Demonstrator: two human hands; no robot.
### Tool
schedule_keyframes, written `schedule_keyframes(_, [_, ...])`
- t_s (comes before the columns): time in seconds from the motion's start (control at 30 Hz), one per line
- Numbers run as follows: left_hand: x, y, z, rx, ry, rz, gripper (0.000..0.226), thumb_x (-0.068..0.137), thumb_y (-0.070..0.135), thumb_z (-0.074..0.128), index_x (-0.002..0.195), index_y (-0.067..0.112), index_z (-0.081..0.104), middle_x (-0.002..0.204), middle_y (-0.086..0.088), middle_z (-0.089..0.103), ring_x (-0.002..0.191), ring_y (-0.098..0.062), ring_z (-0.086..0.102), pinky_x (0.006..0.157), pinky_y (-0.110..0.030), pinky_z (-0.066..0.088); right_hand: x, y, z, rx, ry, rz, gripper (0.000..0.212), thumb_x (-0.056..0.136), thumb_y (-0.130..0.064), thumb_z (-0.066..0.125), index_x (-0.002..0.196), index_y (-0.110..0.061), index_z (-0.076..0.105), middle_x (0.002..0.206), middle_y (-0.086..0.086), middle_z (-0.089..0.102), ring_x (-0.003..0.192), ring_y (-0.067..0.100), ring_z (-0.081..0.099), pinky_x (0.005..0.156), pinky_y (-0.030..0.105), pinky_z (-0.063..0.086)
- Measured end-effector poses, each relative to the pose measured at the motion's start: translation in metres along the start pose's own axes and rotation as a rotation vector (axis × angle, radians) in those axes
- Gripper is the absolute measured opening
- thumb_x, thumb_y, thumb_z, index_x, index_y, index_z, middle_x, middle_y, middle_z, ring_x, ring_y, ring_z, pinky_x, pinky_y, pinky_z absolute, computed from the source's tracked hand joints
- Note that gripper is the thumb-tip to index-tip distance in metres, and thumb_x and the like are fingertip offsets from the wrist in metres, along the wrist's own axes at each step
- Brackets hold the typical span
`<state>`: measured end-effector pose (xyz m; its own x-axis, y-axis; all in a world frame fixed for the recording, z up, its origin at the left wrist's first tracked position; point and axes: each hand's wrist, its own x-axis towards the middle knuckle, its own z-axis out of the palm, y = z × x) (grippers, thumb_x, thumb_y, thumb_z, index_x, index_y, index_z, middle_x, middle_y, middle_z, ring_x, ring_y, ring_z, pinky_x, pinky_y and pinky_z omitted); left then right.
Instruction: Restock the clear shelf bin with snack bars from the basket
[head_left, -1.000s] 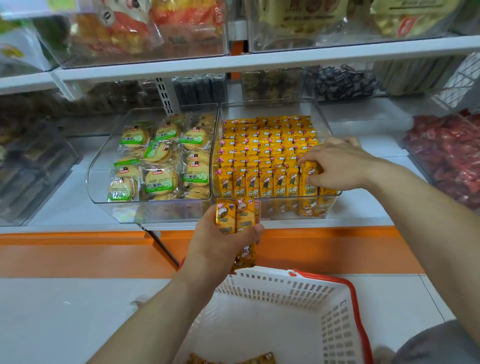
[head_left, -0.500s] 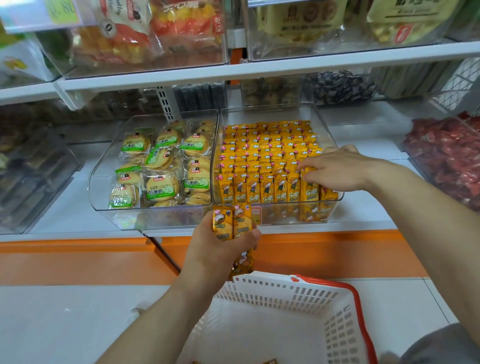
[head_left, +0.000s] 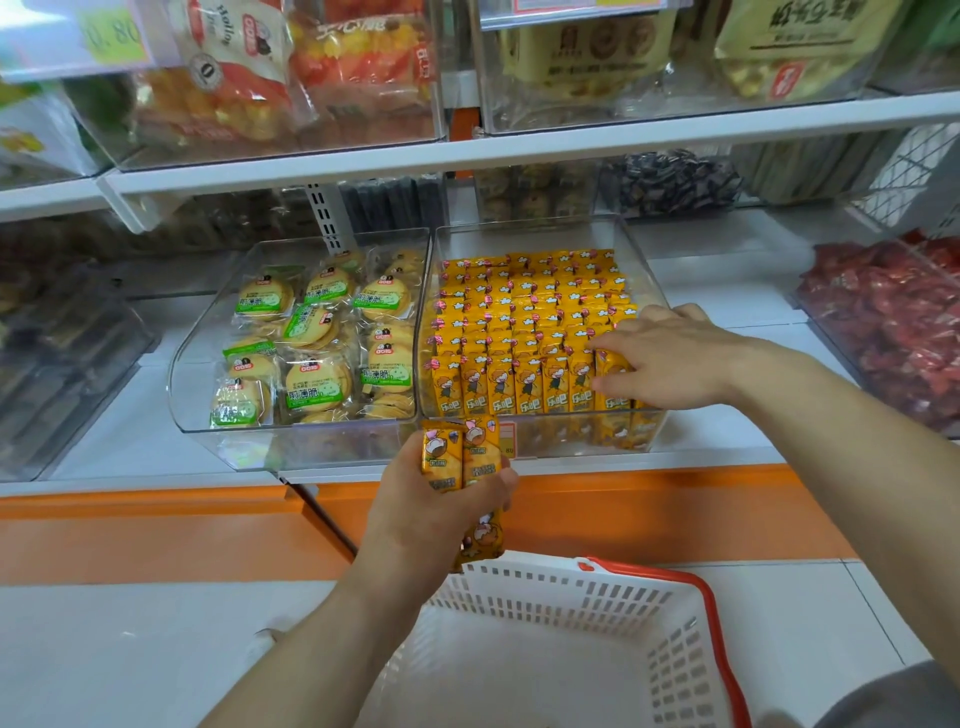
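Observation:
The clear shelf bin (head_left: 644, 291) on the lower shelf is packed with rows of yellow snack bars (head_left: 524, 317) standing on end. My right hand (head_left: 670, 358) reaches in over its front right corner, thumb and fingers pinching the rightmost front-row snack bar (head_left: 612, 371). My left hand (head_left: 441, 514) is below the bin's front edge and grips a small bunch of the same bars (head_left: 460, 452), held upright. The white basket (head_left: 561, 603) with a red handle sits just below that hand; the part of its floor in view is bare.
A second clear bin of round green-labelled biscuits (head_left: 311, 338) touches the snack bin's left side. Red-wrapped sweets (head_left: 893, 322) fill a bin at the right. The upper shelf (head_left: 519, 145) overhangs with bagged snacks. An orange ledge (head_left: 649, 509) runs under the shelf.
My right hand has stayed on the front right bars, settling slightly lower. My left hand with its bunch has barely moved. The camera has tilted up a little.

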<state>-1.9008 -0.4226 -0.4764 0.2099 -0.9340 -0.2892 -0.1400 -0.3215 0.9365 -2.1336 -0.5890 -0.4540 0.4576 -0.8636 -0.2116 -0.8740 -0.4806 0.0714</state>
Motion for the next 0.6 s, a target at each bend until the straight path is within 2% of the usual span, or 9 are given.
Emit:
schedule_keyframes(0.1, [0.000,0.000,0.000,0.002,-0.001,0.004,0.029,0.081,0.028,0.083,0.106,0.022,0.070,0.084,0.002,0.079,0.081,-0.014,0.077,0.078,-0.039,0.062,-0.006,-0.003,0.005,0.098,0.023,-0.009,0.072,0.092,-0.067,0.003,0.138,-0.035,0.048,0.125,-0.005,0.055,0.119,0.019,0.034,0.102,0.040,0.022])
schedule_keyframes(0.23, [0.000,-0.001,0.001,0.002,0.005,0.001,0.028,0.081,0.026,0.083,0.105,0.022,0.071,0.084,0.002,0.079,0.080,-0.015,0.077,0.077,-0.038,0.062,-0.016,-0.002,0.015,0.083,0.120,-0.040,0.053,0.099,-0.057,0.017,0.142,-0.044,0.046,0.133,-0.010,0.055,0.121,0.016,0.035,0.105,0.041,0.025])
schedule_keyframes(0.33, [0.002,-0.002,0.001,0.005,-0.003,0.011,0.027,0.080,0.027,0.083,0.104,0.023,0.071,0.083,0.002,0.079,0.079,-0.014,0.077,0.075,-0.036,0.062,-0.025,0.001,0.022,0.051,0.162,-0.060,0.047,0.098,-0.058,0.029,0.140,-0.048,0.049,0.140,-0.020,0.050,0.126,0.012,0.033,0.110,0.042,0.021])
schedule_keyframes(0.43, [0.004,-0.002,0.002,0.003,-0.007,0.021,0.030,0.079,0.026,0.084,0.105,0.022,0.071,0.085,0.002,0.079,0.079,-0.014,0.077,0.071,-0.033,0.062,-0.034,-0.003,0.030,0.007,0.260,-0.030,0.051,0.096,-0.058,0.023,0.139,-0.047,0.049,0.139,-0.021,0.051,0.125,0.012,0.035,0.109,0.043,0.020])
schedule_keyframes(0.5, [0.004,-0.002,0.004,-0.005,-0.017,0.021,0.031,0.080,0.024,0.084,0.107,0.021,0.071,0.086,0.002,0.079,0.080,-0.015,0.078,0.071,-0.035,0.063,-0.035,-0.007,0.035,-0.015,0.263,-0.013,0.056,0.096,-0.057,0.016,0.140,-0.046,0.047,0.140,-0.021,0.049,0.126,0.013,0.036,0.109,0.044,0.019])
schedule_keyframes(0.6, [0.006,-0.003,0.008,-0.003,-0.032,0.024,0.031,0.080,0.026,0.084,0.108,0.023,0.070,0.087,0.002,0.079,0.081,-0.015,0.077,0.071,-0.036,0.064,-0.034,-0.009,0.041,-0.026,0.277,0.007,0.054,0.098,-0.054,0.015,0.143,-0.046,0.043,0.144,-0.018,0.045,0.130,0.016,0.032,0.109,0.044,0.016])
